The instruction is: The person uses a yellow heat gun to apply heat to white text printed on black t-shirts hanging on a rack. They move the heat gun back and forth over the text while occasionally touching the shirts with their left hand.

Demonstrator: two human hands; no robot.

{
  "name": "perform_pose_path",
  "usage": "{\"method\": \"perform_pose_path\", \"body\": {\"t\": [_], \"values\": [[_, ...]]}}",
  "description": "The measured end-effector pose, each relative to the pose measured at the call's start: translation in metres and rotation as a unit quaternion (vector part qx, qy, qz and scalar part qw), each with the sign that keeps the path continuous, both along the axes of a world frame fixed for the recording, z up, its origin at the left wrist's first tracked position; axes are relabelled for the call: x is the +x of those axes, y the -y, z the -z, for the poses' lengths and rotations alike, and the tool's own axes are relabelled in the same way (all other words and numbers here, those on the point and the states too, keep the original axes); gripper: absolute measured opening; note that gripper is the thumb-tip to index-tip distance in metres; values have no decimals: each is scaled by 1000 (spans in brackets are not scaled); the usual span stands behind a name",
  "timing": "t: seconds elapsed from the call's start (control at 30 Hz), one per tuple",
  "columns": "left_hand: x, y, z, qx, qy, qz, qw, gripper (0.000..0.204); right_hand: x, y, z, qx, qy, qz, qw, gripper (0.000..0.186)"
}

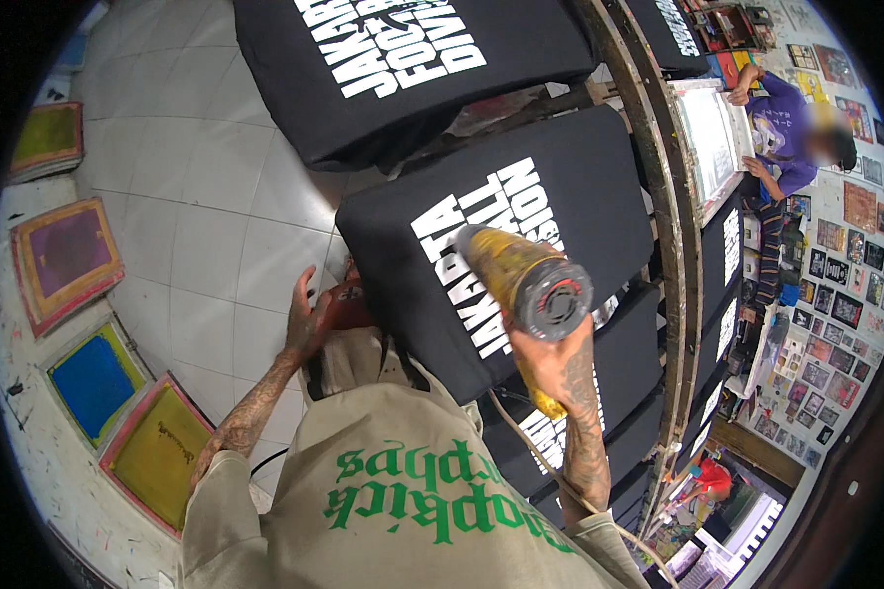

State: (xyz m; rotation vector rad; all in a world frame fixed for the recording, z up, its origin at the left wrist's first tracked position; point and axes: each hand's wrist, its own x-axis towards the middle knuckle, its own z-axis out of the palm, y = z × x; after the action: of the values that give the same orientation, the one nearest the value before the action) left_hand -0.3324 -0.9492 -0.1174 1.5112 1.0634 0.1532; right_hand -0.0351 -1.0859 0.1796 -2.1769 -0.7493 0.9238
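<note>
My right hand (560, 361) grips a yellow heat gun (511, 267) by its handle. Its dark vented rear end faces up, and the nozzle points over the white block lettering on a black T-shirt (599, 172). The shirt is stretched flat over a board in front of me. Off the shirt's left edge, my left hand (310, 314) hangs with its fingers apart and nothing in it. A cord (540, 454) runs past my right forearm.
More boards with printed black shirts (521, 39) stand beyond and beside this one. Wooden rails (673, 236) run along their right ends. Framed screens (69, 257) lean by the left wall. Across the rails, a person in purple (784, 128) holds a white-framed screen (709, 147).
</note>
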Motion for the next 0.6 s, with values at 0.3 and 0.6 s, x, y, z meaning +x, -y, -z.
{"method": "perform_pose_path", "body": {"t": [0.3, 0.6], "values": [[-62, -10, 92, -86, -186, 212, 956, 44, -17, -3, -4, 15, -22, -26, 999, 88], [-108, -34, 227, 69, -173, 219, 958, 31, -13, -14, -1, 22, -18, -83, 996, 93]]}}
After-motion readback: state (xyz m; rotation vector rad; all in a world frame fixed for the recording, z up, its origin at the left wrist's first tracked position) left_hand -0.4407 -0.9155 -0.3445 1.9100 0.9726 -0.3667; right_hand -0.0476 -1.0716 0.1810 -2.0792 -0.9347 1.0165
